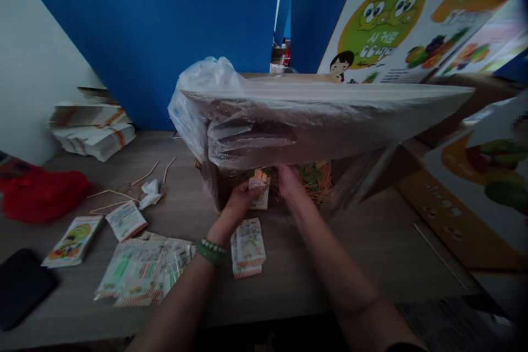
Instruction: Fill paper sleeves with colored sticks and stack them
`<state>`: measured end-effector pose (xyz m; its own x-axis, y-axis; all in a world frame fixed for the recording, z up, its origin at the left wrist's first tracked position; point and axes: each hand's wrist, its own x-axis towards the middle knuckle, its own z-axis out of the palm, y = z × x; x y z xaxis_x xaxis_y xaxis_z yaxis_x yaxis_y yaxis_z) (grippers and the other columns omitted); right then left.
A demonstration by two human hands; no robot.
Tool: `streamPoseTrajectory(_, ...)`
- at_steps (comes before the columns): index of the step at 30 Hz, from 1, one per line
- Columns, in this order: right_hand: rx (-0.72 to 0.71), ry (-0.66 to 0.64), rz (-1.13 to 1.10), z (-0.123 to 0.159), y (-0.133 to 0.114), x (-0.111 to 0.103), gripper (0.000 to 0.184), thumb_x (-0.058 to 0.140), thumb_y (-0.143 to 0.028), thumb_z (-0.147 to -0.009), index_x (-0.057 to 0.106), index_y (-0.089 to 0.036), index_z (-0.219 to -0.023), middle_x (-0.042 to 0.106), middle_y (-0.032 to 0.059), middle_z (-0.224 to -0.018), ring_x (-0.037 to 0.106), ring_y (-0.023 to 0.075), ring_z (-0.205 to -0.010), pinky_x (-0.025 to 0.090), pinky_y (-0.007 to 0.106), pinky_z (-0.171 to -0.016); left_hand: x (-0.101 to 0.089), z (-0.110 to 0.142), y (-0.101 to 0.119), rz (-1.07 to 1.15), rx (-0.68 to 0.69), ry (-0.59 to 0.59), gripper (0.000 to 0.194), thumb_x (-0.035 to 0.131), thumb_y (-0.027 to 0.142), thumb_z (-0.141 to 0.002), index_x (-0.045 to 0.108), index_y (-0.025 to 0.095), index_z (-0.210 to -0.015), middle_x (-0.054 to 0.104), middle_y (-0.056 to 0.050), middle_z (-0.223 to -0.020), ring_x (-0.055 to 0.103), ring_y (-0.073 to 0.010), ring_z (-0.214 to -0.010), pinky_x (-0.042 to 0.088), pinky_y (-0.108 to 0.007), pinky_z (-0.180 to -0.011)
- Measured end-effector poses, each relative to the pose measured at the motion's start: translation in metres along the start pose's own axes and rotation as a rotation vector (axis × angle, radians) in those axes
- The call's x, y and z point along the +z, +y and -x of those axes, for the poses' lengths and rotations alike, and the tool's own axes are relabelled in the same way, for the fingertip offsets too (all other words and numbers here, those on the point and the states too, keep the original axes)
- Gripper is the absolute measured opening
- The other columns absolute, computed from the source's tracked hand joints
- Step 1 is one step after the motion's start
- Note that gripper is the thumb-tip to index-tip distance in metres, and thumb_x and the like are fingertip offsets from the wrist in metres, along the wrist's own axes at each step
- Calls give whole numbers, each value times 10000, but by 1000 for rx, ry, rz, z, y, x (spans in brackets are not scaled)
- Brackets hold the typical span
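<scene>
My left hand point(246, 194) pinches a small printed packet point(259, 198), upright, with orange sticks point(260, 175) poking out of its top. Beside it, my right hand point(287, 179) reaches into the mouth of a cardboard box lined with clear plastic point(256, 137); its fingers are blurred and partly hidden there. Loose thin green and orange sticks point(315, 181) lie inside the box, just right of that hand. On the table below my left hand rests a short stack of similar packets point(249, 245). More filled packets point(144, 269) overlap to the left of my wrist.
On the left are a printed pack point(73, 241), a dark flat object point(25, 286), a red plastic bag point(45, 192), crumpled tissue point(150, 193) and a stack of folded cartons point(93, 126). Large printed cartons point(474, 192) stand at right. A blue panel point(157, 27) rises behind.
</scene>
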<state>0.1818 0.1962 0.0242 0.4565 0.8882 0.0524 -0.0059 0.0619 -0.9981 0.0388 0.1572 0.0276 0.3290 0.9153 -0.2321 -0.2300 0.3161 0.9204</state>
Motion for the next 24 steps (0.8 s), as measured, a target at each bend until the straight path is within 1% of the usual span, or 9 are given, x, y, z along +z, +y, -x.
streamPoseTrajectory(3,-89,21,276,9,-3,-23,295,564,-270,-722,677,-209,-988,694,83,-1137,565,243,-1167,428,385,-1001,-2,2,1,32,15,29,395,862,372,-545,739,140,-839,706,-14,-727,583,-125,-611,471,-253,-620)
streamPoseTrajectory(5,-112,-74,332,23,-10,-34,350,581,-214,-677,679,-214,-1013,688,76,-1155,574,242,-1141,418,380,-1002,-1,5,2,58,23,28,412,863,387,-545,737,143,-852,709,-15,-742,591,-131,-622,485,-267,-634)
streamPoseTrajectory(8,-75,-352,248,47,-21,-38,253,565,-262,-697,682,-212,-915,705,26,-947,618,199,-906,468,326,-856,1,11,4,75,94,6,399,862,393,-565,741,150,-857,712,-9,-768,599,-123,-659,494,-266,-681)
streamPoseTrajectory(9,-67,-403,210,55,-24,-37,193,567,-298,-705,672,-208,-839,688,7,-853,606,182,-826,469,304,-800,2,15,5,70,132,0,375,858,391,-578,741,152,-843,708,-3,-762,596,-117,-664,489,-258,-688)
streamPoseTrajectory(11,-85,-384,174,70,-29,-33,163,584,-360,-714,636,-206,-723,640,-17,-733,567,161,-733,448,275,-727,1,27,6,48,205,-6,325,848,374,-611,740,154,-825,701,2,-764,596,-112,-687,483,-254,-715)
streamPoseTrajectory(13,-112,-330,170,86,-31,-29,179,603,-383,-724,637,-209,-699,633,-19,-705,556,158,-714,434,271,-709,-3,45,5,10,246,-13,306,842,349,-633,738,156,-846,700,-3,-786,602,-123,-724,484,-268,-750)
streamPoseTrajectory(17,-94,-355,88,121,-31,-24,154,612,-357,-751,684,-222,-737,679,-5,-749,597,173,-771,452,292,-757,-14,89,-1,-98,293,7,314,821,333,-673,728,159,-918,702,-34,-882,617,-166,-832,486,-304,-816)
streamPoseTrajectory(20,-86,-377,60,150,-26,-15,138,621,-336,-767,703,-227,-783,693,1,-794,610,174,-804,459,305,-790,-24,122,-5,-227,344,88,263,705,366,-809,719,169,-983,699,-57,-976,610,-183,-924,472,-308,-861)
streamPoseTrajectory(24,49,-453,55,190,-15,1,146,616,-358,-765,683,-231,-787,678,3,-816,607,171,-775,478,303,-739,-42,161,-3,-462,359,233,295,530,382,-936,728,170,-881,676,-51,-865,585,-182,-860,450,-301,-807)
